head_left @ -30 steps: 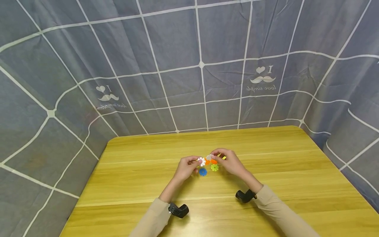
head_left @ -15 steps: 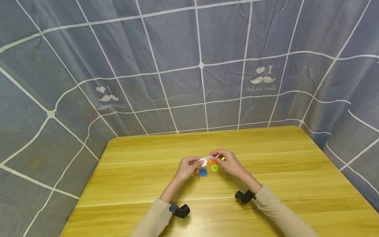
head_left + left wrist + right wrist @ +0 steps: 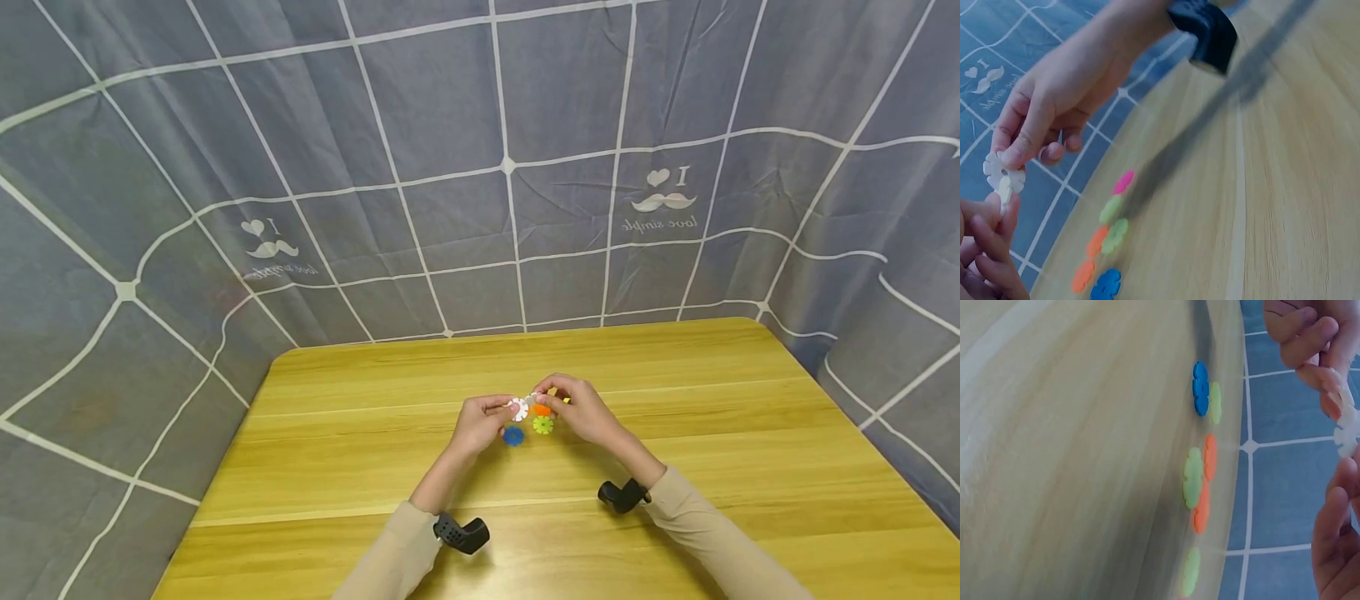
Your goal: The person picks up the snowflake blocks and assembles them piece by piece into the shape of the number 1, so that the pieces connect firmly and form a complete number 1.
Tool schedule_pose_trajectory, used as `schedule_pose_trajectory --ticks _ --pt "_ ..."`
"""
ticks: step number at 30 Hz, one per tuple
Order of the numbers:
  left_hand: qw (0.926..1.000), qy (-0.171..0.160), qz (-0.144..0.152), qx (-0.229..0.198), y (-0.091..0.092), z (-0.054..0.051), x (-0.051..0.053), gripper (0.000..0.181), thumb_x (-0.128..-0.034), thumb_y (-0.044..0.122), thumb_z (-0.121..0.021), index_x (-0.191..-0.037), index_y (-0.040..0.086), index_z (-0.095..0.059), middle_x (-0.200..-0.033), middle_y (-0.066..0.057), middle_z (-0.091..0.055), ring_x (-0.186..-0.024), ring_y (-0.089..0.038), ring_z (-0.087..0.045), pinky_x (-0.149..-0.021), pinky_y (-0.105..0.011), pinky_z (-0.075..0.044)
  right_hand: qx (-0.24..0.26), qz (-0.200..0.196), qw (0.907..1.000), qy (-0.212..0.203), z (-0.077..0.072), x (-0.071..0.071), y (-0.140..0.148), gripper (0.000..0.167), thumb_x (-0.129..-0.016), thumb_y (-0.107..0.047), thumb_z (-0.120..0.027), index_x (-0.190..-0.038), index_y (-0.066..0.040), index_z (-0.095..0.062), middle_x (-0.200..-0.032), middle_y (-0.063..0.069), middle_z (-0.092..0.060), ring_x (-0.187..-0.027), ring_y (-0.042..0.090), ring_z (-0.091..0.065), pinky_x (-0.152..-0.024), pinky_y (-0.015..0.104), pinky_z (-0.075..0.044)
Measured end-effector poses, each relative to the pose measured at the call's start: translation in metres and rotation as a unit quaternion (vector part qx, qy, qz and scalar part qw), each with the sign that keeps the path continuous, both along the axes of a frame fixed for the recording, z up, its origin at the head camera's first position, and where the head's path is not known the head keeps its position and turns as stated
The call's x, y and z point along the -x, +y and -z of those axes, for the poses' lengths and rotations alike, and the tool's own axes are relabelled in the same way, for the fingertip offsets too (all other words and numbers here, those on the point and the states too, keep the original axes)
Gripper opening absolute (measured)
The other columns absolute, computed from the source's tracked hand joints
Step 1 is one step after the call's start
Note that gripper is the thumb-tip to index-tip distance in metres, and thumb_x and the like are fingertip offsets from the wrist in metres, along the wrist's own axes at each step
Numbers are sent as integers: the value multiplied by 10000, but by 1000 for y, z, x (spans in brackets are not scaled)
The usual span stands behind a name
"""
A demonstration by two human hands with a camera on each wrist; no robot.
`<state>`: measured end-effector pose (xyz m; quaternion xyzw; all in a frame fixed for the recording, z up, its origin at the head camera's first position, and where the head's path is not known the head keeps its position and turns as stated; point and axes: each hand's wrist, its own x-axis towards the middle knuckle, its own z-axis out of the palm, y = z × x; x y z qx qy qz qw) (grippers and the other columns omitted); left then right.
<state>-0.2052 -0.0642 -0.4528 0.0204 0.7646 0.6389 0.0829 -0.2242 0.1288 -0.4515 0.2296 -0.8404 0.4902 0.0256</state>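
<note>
Thumb and fingers of my left hand [image 3: 476, 425] pinch a white notched plastic disc [image 3: 520, 409], a snowflake-shaped building piece. My right hand [image 3: 587, 412] pinches a second white disc [image 3: 1000, 167] by its edge. Both pieces are raised above the table, meeting at their rims at an angle; whether their slots interlock I cannot tell. Below them lie a blue disc [image 3: 513, 436], a green disc [image 3: 543, 425] and an orange disc [image 3: 542, 410]. The left wrist view also shows another orange disc [image 3: 1083, 275] and a pink disc [image 3: 1124, 181].
The wood-grain table [image 3: 375, 467] spreads around both arms. A grey curtain with white grid lines [image 3: 450, 208] hangs behind and at the sides. Black wrist cameras [image 3: 462, 534] sit on both wrists. Another yellow-green disc [image 3: 1190, 572] lies near the orange ones.
My left hand has shifted slightly to the right, bringing its white disc up against the one in my right hand. The right hand has hardly moved.
</note>
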Motion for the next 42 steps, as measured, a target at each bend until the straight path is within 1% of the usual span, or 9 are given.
schedule_pose_trajectory --ticks 5,8,11,17,22,27,34,39,42 --pt "9999 -23 -76 -74 3 1 1 267 -914 118 -649 -1100 -72 -679 -937 -173 -731 -737 -39 -636 -701 -262 -550 144 27 9999 -92 -1 0 0 83 -921 -70 -613 -965 -20 -664 -792 220 -623 -595 275 -555 -491 171 -398" --pt "9999 10 -56 -90 4 1 2 259 -910 101 -648 -1090 -83 -679 -933 -191 -728 -752 -58 -652 -771 -345 -572 50 33 9999 -120 -9 -4 -2 88 -925 -27 -594 -965 18 -658 -831 213 -637 -590 166 -536 -507 162 -414" --pt "9999 5 -30 -99 4 2 2 250 -908 97 -648 -1079 -82 -684 -923 -189 -730 -749 -59 -653 -789 -369 -572 -20 -2 9999 -104 -8 -3 -1 87 -926 -24 -594 -964 17 -660 -866 213 -652 -597 139 -529 -515 166 -429" --pt "10000 -63 -40 -52 4 7 3 245 -909 104 -652 -1079 -68 -690 -941 -184 -731 -767 -77 -665 -792 -367 -570 -119 47 9998 126 4 2 1 61 -920 -64 -618 -935 -45 -673 -822 187 -660 -560 43 -431 -484 172 -369" --pt "9998 -154 -93 -10 5 8 1 255 -908 105 -652 -1086 -75 -684 -979 -199 -720 -775 -77 -649 -775 -371 -567 -143 30 9996 233 10 2 1 55 -911 -61 -627 -918 -41 -678 -793 175 -652 -561 28 -407 -481 172 -351" --pt "9996 -205 -173 -60 7 10 0 249 -893 97 -667 -1070 -76 -690 -961 -194 -722 -766 -90 -655 -736 -319 -568 -205 66 9996 186 11 1 2 61 -912 -60 -626 -915 -41 -683 -743 183 -629 -522 24 -400 -461 174 -355" --pt "9996 46 -265 -61 9 11 -5 227 -874 105 -691 -1018 -68 -712 -861 -135 -729 -732 -123 -672 -631 -229 -543 -388 52 9986 353 11 0 2 60 -908 -50 -625 -907 -55 -684 -809 110 -667 -581 37 -427 -513 181 -388" --pt "9977 -474 -486 -91 11 19 -5 239 -880 96 -678 -1049 -70 -702 -1001 -178 -710 -784 -105 -633 -653 -205 -506 -608 -66 9966 551 15 -1 0 53 -897 -75 -634 -905 -59 -684 -875 59 -694 -643 26 -456 -572 183 -425" --pt "9963 -600 -608 -108 12 23 -4 248 -884 96 -672 -1063 -74 -694 -1044 -183 -696 -774 -94 -582 -625 -196 -466 -628 -103 9964 555 17 -1 -1 67 -905 -90 -626 -914 -60 -685 -881 63 -699 -649 29 -457 -580 183 -425"
